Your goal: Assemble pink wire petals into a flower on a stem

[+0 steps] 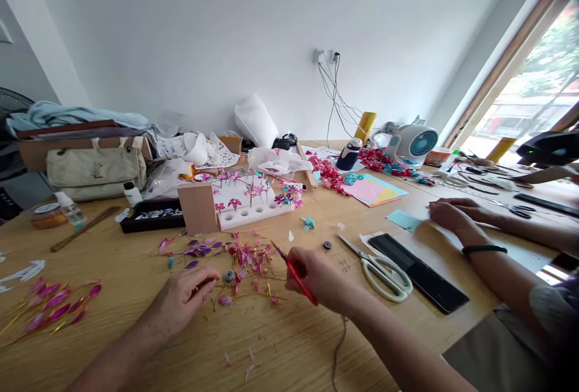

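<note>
My right hand is wrapped round small scissors with red handles. Their dark tips point up and left over a pile of pink petals and wire stems. Left of that pile is my left hand, its thumb and fingers pressed together; what they hold, if anything, is too small to make out. A small grey spool lies just beside its fingertips. Purple petals are scattered behind it. More pink petals on gold stems lie at the far left.
White-handled scissors and a black phone lie to the right. Another person's hands rest farther right. A white foam stand with pink flowers and a wooden block stand behind the petals. A fan is at the back.
</note>
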`<act>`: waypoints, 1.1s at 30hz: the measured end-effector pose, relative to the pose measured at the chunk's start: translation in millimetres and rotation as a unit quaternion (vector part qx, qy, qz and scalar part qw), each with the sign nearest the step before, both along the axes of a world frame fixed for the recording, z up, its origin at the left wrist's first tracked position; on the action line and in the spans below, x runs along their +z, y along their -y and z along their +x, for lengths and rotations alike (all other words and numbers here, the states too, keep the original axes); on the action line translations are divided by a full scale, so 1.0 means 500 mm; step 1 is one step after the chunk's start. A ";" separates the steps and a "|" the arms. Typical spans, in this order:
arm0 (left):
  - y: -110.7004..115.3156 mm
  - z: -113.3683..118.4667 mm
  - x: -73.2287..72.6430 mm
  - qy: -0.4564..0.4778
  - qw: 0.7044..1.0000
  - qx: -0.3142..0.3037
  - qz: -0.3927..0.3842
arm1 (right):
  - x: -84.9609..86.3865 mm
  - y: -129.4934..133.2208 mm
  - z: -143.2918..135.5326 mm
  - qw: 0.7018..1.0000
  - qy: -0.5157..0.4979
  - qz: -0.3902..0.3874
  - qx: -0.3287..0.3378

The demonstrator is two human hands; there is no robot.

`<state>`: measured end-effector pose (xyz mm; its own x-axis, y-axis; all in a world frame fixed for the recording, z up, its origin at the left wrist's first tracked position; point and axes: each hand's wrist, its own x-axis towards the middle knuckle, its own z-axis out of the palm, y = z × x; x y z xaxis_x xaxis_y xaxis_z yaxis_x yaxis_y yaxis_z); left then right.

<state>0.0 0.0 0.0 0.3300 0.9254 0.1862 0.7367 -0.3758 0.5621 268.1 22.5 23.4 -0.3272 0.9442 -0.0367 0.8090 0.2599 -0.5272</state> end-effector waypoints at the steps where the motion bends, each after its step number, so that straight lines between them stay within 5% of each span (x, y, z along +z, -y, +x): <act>1: 0.003 -0.002 0.000 0.015 1.000 0.007 -0.012 | -0.007 0.011 -0.009 1.000 -0.003 0.002 0.015; 9: 0.000 -0.030 -0.021 0.207 0.964 0.120 -0.119 | -0.036 0.042 -0.026 0.997 -0.007 0.021 0.078; 21: 0.009 -0.013 -0.041 0.137 0.983 0.096 -0.077 | -0.045 0.003 -0.020 0.999 -0.008 0.034 0.034; 27: 0.022 -0.005 -0.041 0.020 0.998 -0.014 0.060 | -0.009 -0.016 -0.017 0.998 0.026 0.057 -0.008; 33: 0.065 0.058 -0.038 -0.003 0.960 -0.215 0.178 | -0.005 -0.041 0.003 0.989 0.124 0.062 -0.050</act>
<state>29.2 -32.4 -19.0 0.6701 0.5816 0.4613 0.4734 -0.8135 0.3378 269.5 43.1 21.1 -0.2268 0.9738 0.0151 0.9343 0.2219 -0.2791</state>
